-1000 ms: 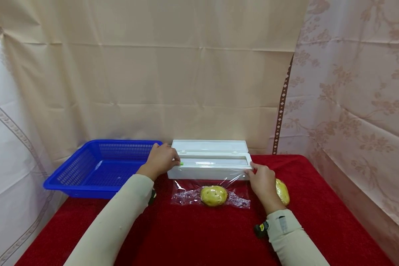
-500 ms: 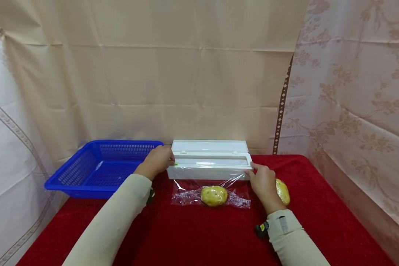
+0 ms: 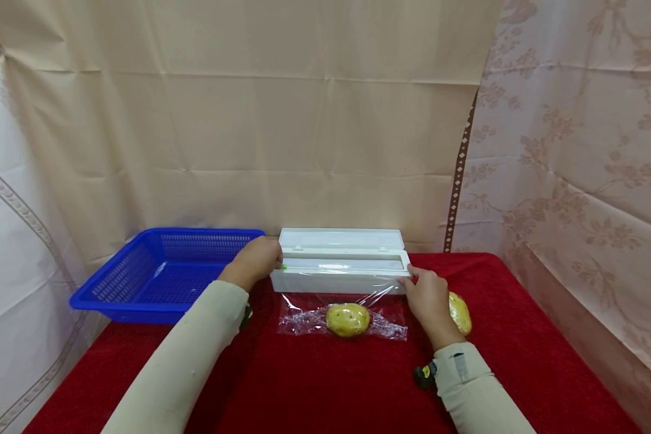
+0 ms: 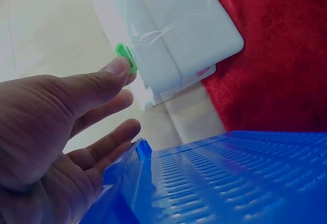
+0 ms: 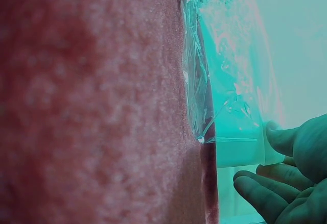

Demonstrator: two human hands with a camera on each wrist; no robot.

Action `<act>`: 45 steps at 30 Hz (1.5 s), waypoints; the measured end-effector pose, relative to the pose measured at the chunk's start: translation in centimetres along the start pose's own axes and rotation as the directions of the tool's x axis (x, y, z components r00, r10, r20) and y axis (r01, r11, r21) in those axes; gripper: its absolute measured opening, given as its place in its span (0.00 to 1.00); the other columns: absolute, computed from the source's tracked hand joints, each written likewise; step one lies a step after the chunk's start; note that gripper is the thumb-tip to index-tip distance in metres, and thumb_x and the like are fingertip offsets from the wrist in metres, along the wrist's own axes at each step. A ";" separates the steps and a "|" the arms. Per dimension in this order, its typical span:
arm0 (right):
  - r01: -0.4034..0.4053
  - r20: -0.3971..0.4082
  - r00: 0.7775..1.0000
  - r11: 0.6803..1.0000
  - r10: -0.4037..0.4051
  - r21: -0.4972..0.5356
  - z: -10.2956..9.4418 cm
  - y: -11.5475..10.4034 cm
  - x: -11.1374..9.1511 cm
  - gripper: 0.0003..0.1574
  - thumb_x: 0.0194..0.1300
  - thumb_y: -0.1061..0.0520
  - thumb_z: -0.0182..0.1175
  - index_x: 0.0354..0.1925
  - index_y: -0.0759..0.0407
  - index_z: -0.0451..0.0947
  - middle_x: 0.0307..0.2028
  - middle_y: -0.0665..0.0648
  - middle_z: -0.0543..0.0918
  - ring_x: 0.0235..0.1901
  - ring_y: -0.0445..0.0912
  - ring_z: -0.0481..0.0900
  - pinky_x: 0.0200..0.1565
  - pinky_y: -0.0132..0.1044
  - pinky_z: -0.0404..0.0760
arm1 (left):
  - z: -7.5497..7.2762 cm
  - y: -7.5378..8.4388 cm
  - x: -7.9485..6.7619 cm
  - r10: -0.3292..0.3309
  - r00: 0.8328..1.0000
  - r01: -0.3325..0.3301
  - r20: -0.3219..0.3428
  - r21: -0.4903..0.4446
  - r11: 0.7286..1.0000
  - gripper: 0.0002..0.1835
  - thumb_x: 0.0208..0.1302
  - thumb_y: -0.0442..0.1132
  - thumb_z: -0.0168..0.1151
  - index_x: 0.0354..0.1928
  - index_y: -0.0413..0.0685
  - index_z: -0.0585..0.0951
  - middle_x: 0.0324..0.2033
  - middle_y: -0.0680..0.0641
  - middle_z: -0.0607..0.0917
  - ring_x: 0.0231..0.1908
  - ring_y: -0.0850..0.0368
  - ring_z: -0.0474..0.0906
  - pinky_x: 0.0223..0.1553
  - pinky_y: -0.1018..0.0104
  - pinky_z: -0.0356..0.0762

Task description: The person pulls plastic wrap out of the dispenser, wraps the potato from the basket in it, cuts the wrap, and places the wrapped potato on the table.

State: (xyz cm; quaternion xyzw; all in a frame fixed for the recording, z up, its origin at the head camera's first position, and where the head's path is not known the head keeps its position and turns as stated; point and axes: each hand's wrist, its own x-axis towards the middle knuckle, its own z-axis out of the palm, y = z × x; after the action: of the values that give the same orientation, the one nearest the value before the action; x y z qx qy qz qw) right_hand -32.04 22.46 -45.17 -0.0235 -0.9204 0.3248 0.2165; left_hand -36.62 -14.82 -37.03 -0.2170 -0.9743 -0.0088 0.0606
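A white cling film dispenser (image 3: 336, 282) lies across the back of the table with its lid raised. My left hand (image 3: 255, 260) pinches the small green slide cutter (image 4: 125, 58) at the dispenser's left end, thumb on top. At the right end, my right hand (image 3: 430, 296) holds the box by its corner, with the thumb (image 5: 281, 138) against the edge. Clear cling film (image 3: 298, 304) stretches from the dispenser's front down to the table. A yellow potato (image 3: 348, 319) sits on that film, crumpled wrap at both its sides.
A blue plastic basket (image 3: 135, 310) stands to the left, close by my left hand. Beside my right wrist lies another yellow potato (image 3: 460, 313) in wrap, partly hidden. Red cloth (image 3: 325, 386) covers the table, and a beige curtain (image 3: 304, 150) hangs behind.
My left hand has slid the green cutter a short way left along the dispenser, to its left end. The right hand, the box and the potatoes have kept their places.
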 end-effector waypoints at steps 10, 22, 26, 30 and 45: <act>0.003 0.004 1.000 1.000 -0.002 -0.008 0.1 -0.2 0.0 0.29 0.67 0.52 0.71 0.62 0.64 0.81 0.57 0.68 0.84 0.55 0.70 0.81 0.57 0.62 0.78 | -0.4 -0.6 0.0 0.033 0.999 -0.033 -0.009 0.061 0.998 0.10 0.55 0.31 0.72 0.22 0.50 0.82 0.27 0.49 0.87 0.30 0.50 0.79 0.39 0.54 0.81; -0.011 0.017 1.000 1.000 0.011 -0.017 0.0 0.0 -0.1 0.29 0.68 0.52 0.69 0.63 0.63 0.80 0.58 0.69 0.83 0.56 0.70 0.81 0.59 0.62 0.77 | -0.4 0.9 -0.8 0.033 0.999 -0.032 -0.022 0.051 0.998 0.12 0.49 0.40 0.79 0.36 0.48 0.89 0.36 0.47 0.89 0.38 0.48 0.82 0.43 0.49 0.81; -0.009 0.014 1.000 1.000 0.009 -0.015 -0.1 0.0 -0.1 0.29 0.68 0.52 0.70 0.63 0.63 0.80 0.58 0.68 0.84 0.56 0.70 0.81 0.59 0.62 0.78 | 0.2 2.1 -0.6 0.021 0.997 -0.012 -0.069 0.123 0.992 0.14 0.50 0.48 0.81 0.38 0.55 0.90 0.39 0.49 0.91 0.42 0.46 0.84 0.46 0.44 0.78; 0.003 0.011 1.000 1.000 -0.002 -0.022 0.1 0.1 0.0 0.29 0.68 0.51 0.70 0.62 0.63 0.81 0.57 0.69 0.84 0.55 0.70 0.81 0.58 0.62 0.78 | 0.7 2.5 -0.1 -0.017 0.996 0.033 -0.089 0.182 0.983 0.07 0.53 0.48 0.80 0.29 0.60 0.88 0.35 0.53 0.90 0.41 0.46 0.84 0.49 0.44 0.75; 0.090 -0.027 0.996 0.996 -0.090 -0.013 -0.3 -0.3 -0.1 0.15 0.65 0.54 0.71 0.50 0.55 0.89 0.63 0.62 0.82 0.63 0.62 0.79 0.59 0.60 0.77 | 0.7 2.7 -1.5 -0.037 0.988 0.061 -0.150 0.158 0.986 0.12 0.59 0.46 0.73 0.20 0.60 0.83 0.24 0.53 0.87 0.31 0.51 0.81 0.42 0.46 0.73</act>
State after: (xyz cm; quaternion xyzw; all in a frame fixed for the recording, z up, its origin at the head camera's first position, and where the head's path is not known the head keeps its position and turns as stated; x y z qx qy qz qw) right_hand -31.82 22.37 -44.77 0.0123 -0.9193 0.3090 0.2435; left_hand -34.18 -12.99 -37.96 -0.1859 -0.9697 0.0530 0.1493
